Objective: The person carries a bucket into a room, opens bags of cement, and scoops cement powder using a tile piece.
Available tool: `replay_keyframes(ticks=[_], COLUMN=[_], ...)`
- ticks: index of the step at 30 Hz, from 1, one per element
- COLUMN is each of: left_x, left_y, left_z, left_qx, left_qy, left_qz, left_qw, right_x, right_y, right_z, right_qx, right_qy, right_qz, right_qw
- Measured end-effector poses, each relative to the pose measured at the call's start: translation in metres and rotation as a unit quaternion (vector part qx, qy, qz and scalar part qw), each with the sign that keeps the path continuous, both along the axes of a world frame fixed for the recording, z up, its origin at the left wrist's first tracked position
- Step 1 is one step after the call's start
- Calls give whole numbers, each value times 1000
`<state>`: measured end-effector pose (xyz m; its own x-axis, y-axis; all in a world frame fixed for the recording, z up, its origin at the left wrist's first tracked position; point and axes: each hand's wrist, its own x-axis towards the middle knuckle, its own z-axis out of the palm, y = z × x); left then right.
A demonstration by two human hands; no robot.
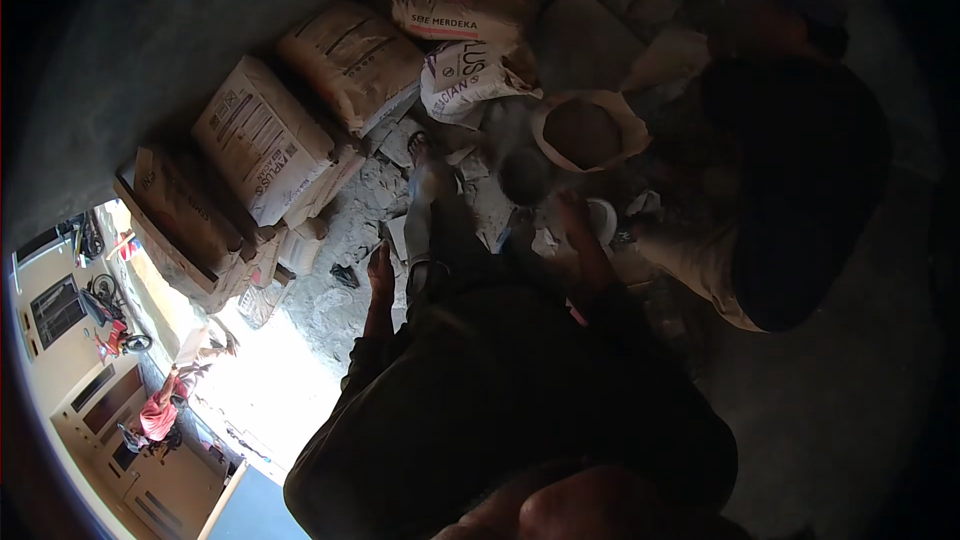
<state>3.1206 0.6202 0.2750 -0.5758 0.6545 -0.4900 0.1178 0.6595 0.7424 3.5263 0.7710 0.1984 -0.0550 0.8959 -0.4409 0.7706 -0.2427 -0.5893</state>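
Note:
My left hand (pixel 380 270) hangs beside my leg above the dusty ground, its fingers loosely stretched and nothing seen in it. Down in shadow, my right hand (pixel 574 218) is beside a round container with a pale rim (pixel 604 221). Its fingers are too dark to show whether they touch or hold that rim. Just past it stands an opened paper sack (pixel 583 132) with its brown edge folded around a dark, powdery content. A dark round bucket (pixel 525 178) sits left of the sack, near my feet.
Full paper sacks (pixel 262 140) are stacked along the wall at left, with a white sack (pixel 470 80) beside them. Another person in dark clothing (pixel 800 190) crouches close at right. Torn paper and rubble litter the floor (pixel 340 230). Outside, bright, are motorbikes (pixel 115 330) and a person in red (pixel 160 412).

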Motion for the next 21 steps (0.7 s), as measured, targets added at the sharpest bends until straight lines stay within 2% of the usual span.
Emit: replay_keyframes(ticks=[2,4,6,7,8,11,12,14,16,17,18,19,20,21], left_x=[-9,-15,-37,-42,-46,-86,-92,-119,-145,-156,-165,-177,-192,-200], left_y=[27,63,92,109,133,148,156,152,160,170,178,187,191,212], left_z=[4,14,-1,-7,8,-22,-10,-24,-34,-41,-45,-48,-67,-67], left_qx=[7,43,35,23,-7,-13,-41,-59,-89,-88,-96,-102,-98,-106], left_qy=[17,52,55,52,11,42,17,38,70,65,76,88,47,46], left_qz=[-32,-116,-161,-162,-153,-121,-80,-87,-98,-95,-104,-113,-111,-108], left_qw=[999,991,985,985,988,992,996,994,989,989,987,984,988,987], right_x=[-27,-40,-59,-69,-78,-91,-99,-117,-133,-142,-159,-183,-204,-206], right_y=[27,48,81,104,118,180,210,260,310,330,342,352,355,354], right_z=[53,50,39,30,19,-65,-81,-101,-108,-106,-82,-36,-6,-3], right_qx=[-51,-40,-28,-30,-39,-119,-121,-153,-153,-152,-153,-136,-121,-179], right_qy=[87,72,56,76,93,108,106,153,104,57,51,91,130,108], right_qz=[-187,-173,-156,-195,-232,-276,-270,-281,-252,-229,-228,-261,-294,-293], right_qw=[977,981,986,977,967,948,950,935,950,960,960,951,939,933])
